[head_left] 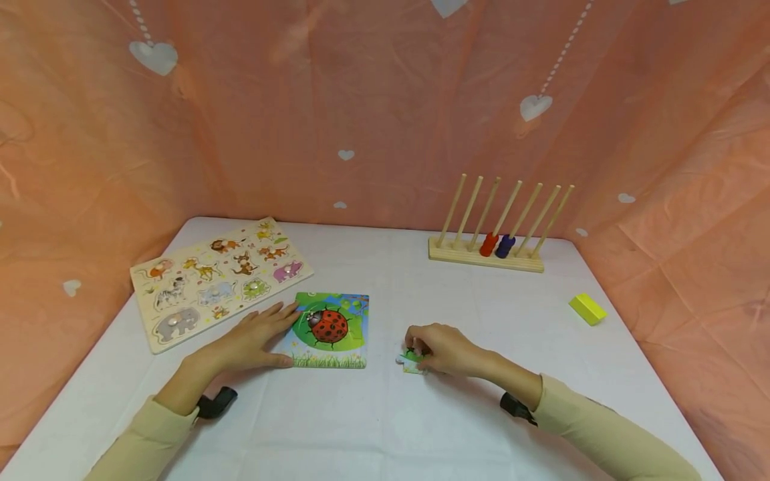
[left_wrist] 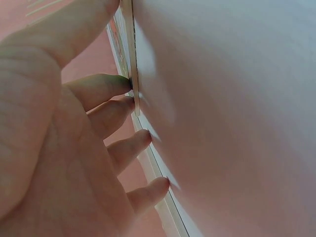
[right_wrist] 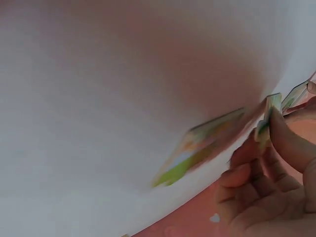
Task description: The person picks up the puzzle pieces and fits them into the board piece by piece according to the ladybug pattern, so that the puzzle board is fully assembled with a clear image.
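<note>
A square ladybug jigsaw puzzle (head_left: 355, 351) lies on the white table, left of the middle. My left hand (head_left: 252, 342) rests at its left edge, fingers spread and fairly straight, with fingertips and thumb touching the board. To the right of the board, my right hand (head_left: 454, 351) pinches a small puzzle piece (head_left: 412, 366) between thumb and fingers, just over the table. The right wrist view shows this held piece (right_wrist: 272, 103) tilted up on edge. Beside it a second piece (right_wrist: 197, 148), green and orange, is near the tabletop, hidden by the hand in the head view.
A wooden animal peg puzzle (head_left: 207, 294) lies at the back left, close to my left hand. At the back right stands a pegged wooden rack (head_left: 445, 254) with red and dark blue beads. A yellow block (head_left: 587, 308) lies near the right edge. Pink cloth (head_left: 385, 113) hangs behind.
</note>
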### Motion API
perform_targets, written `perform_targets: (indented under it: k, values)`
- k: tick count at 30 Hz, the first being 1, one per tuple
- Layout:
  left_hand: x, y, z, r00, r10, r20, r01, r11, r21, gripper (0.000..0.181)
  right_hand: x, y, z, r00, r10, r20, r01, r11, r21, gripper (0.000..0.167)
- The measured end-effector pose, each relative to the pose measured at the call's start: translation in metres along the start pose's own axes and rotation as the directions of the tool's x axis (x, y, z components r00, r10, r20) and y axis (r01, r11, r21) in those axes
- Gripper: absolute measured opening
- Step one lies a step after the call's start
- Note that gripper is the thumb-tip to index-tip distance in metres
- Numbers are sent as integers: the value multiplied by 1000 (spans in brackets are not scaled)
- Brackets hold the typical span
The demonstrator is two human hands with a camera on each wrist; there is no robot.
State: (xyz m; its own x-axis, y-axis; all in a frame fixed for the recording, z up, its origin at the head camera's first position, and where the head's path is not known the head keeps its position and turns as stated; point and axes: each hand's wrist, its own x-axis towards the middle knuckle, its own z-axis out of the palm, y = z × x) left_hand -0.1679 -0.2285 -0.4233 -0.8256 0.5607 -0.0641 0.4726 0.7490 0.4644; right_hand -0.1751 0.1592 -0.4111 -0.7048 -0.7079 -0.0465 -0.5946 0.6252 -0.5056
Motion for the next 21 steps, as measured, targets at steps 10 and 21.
perform_targets:
  k: [10,21]
  values:
    - [0,-1,1,1000,17,-23,-16,1000,13,92,52,-28,6,984,-170,-58,177,971,163,16]
    - [0,-3,2,1000,19,-15,-19,1000,13,92,102,-54,23,989,-147,8,146,987,72,20]
